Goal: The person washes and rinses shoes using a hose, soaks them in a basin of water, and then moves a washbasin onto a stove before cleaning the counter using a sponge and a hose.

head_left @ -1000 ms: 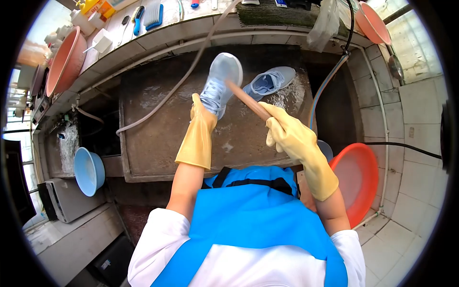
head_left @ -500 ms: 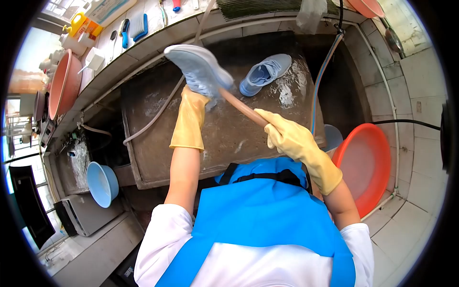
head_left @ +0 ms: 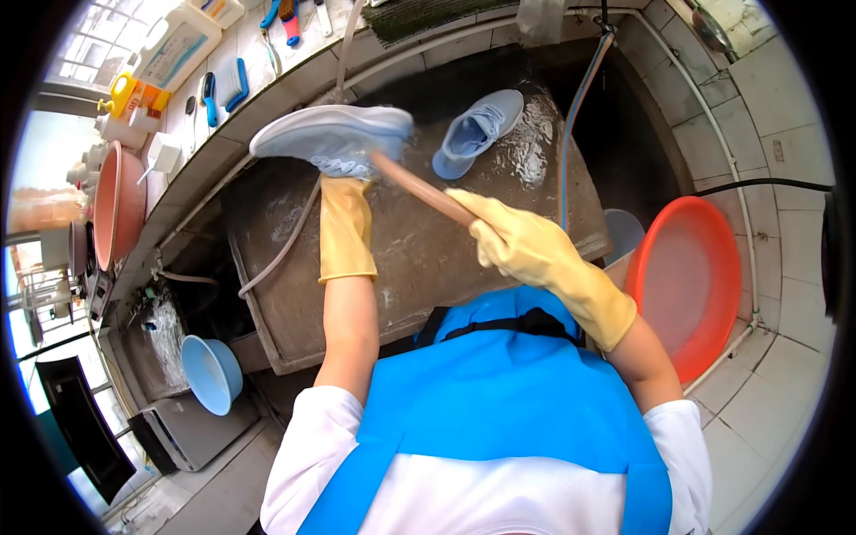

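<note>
The pale blue shoe [head_left: 330,135] is held above the dark slab [head_left: 428,276], its long axis running left to right, toe pointing left, heel to the right and slightly higher. It is turned over, the white sole edge curving along the top and the laces facing down; the heel end is blurred. The left hand [head_left: 344,203], in a yellow glove, supports it from below; its fingers are hidden, so their grip cannot be told. The right hand [head_left: 526,245], gloved too, is closed around a brownish hose [head_left: 423,190], its end just at the laces. The other shoe [head_left: 478,135] stands on the slab, toe toward the upper right. Farther right is a red basin [head_left: 732,299].
</note>
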Demonstrator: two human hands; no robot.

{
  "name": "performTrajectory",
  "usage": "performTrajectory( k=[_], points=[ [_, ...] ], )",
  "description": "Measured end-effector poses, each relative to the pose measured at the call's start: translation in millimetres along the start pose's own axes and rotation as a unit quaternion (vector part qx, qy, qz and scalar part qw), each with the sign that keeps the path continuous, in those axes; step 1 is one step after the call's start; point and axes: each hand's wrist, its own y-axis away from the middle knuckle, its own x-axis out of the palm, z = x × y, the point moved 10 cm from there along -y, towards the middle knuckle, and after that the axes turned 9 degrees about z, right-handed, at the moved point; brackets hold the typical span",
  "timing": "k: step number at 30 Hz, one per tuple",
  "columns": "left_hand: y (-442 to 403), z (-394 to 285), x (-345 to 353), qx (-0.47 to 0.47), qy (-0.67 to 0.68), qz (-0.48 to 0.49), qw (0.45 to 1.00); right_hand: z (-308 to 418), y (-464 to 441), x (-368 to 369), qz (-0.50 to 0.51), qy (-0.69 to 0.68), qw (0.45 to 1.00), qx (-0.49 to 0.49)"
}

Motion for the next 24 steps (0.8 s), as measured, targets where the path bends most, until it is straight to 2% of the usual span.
performTrajectory(
  k=[4, 6, 12, 15, 17, 18, 20, 22, 24],
  points=[
    [0, 18, -16, -0.005, 0.133, -0.052, 0.990, -38, 22, 15, 0.028, -0.014, 0.997, 0.064],
    [0, 22, -19, -0.006, 0.154, -0.067, 0.986, -44, 26, 16, 0.037, -0.018, 0.995, 0.093],
    [11, 25, -22, -0.001, 0.172, -0.080, 0.982, -37, 25, 11, 0.018, -0.028, 0.995, 0.091],
    [15, 25, -23, -0.001, 0.177, -0.084, 0.981, -18, 15, 7, -0.024, -0.010, 0.999, 0.035],
    [17, 26, -23, -0.002, 0.179, -0.085, 0.980, 17, 10, 5, -0.076, 0.052, 0.991, -0.099],
    [18, 26, -23, -0.001, 0.181, -0.086, 0.980, 22, 9, 4, -0.079, 0.052, 0.991, -0.097],
    [18, 26, -22, -0.002, 0.183, -0.086, 0.979, 26, 1, 21, 0.040, 0.035, 0.997, -0.051],
    [19, 25, -22, 0.000, 0.183, -0.086, 0.979, 28, 1, 22, 0.026, 0.045, 0.995, -0.088],
    [19, 26, -22, 0.002, 0.185, -0.088, 0.979, 19, 4, 1, -0.061, 0.067, 0.993, -0.076]
  ],
)
